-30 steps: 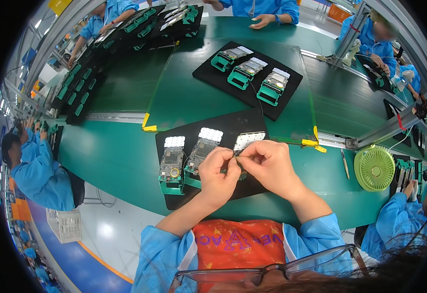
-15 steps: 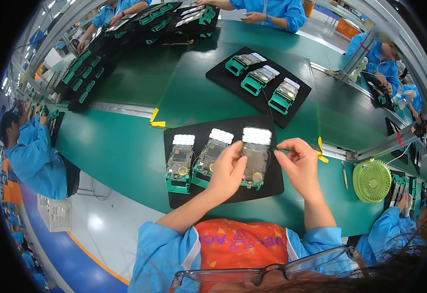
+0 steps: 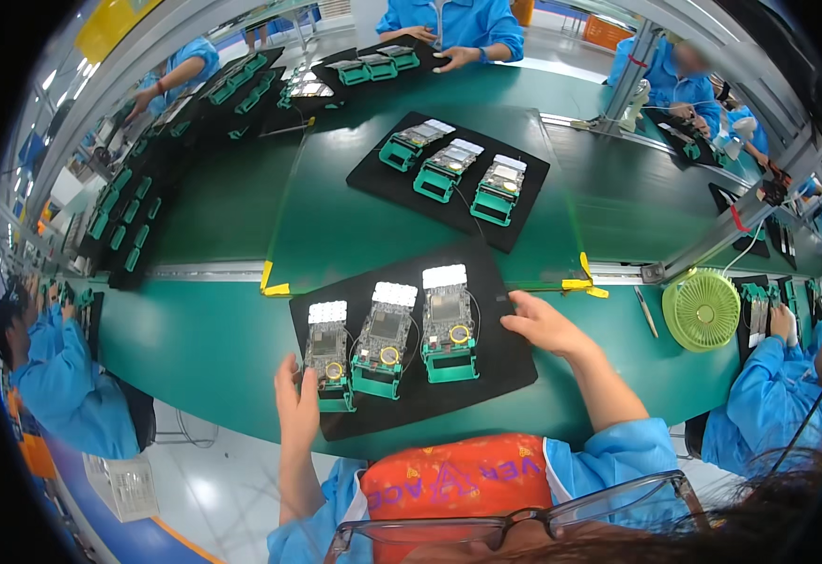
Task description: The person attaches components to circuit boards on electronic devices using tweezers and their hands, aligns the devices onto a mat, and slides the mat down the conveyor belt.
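Observation:
In front of me a black pad (image 3: 402, 414) lies tilted on the green tabletop, its right end farther away. It carries three circuit boards in green holders: the left board (image 3: 326, 343), the middle board (image 3: 383, 329) and the right board (image 3: 447, 310). Each has a white top strip and a yellow ring; thin wires loop beside them. At the pad's left edge, by the left board, my left hand (image 3: 296, 404) has its fingers apart. My right hand (image 3: 547, 324) grips the pad's right edge, thumb and fingers close together there; its underside is hidden.
Beyond lies another black pad (image 3: 472, 211) with three boards. A green fan (image 3: 703, 310) and a pen-like tool (image 3: 646, 312) are at right. Yellow tape corners (image 3: 275, 282) mark the table. Across, a co-worker's hands (image 3: 458, 58) touch a loaded pad; metal posts frame the bench.
My hands have left the right board and moved apart to the pad's two sides. The near pad has turned counterclockwise. Across the table, the co-worker's hands are now at a loaded pad.

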{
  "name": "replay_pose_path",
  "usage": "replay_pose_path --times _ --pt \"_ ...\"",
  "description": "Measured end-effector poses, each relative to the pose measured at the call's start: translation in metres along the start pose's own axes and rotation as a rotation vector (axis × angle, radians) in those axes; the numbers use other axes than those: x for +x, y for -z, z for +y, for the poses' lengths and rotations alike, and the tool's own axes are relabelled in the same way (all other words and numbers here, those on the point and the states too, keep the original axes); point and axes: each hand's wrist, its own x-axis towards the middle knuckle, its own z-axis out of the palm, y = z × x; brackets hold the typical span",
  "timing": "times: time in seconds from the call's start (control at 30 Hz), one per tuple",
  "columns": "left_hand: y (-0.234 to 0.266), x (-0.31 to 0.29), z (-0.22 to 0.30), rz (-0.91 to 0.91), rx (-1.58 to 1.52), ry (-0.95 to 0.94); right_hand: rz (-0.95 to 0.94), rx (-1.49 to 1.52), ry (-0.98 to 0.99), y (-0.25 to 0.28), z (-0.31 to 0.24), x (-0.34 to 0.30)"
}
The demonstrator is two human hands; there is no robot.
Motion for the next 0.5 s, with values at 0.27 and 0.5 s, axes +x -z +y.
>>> replay_pose_path --times 0.27,0.5 --pt "-0.003 0.012 -0.005 -0.108 -0.513 0.078 -0.246 0.558 0.159 0.008 -0.003 -0.019" --pt "-0.023 0.012 0.052 -0.085 -0.945 -0.105 -0.003 1.053 0.234 0.039 0.017 -0.03"
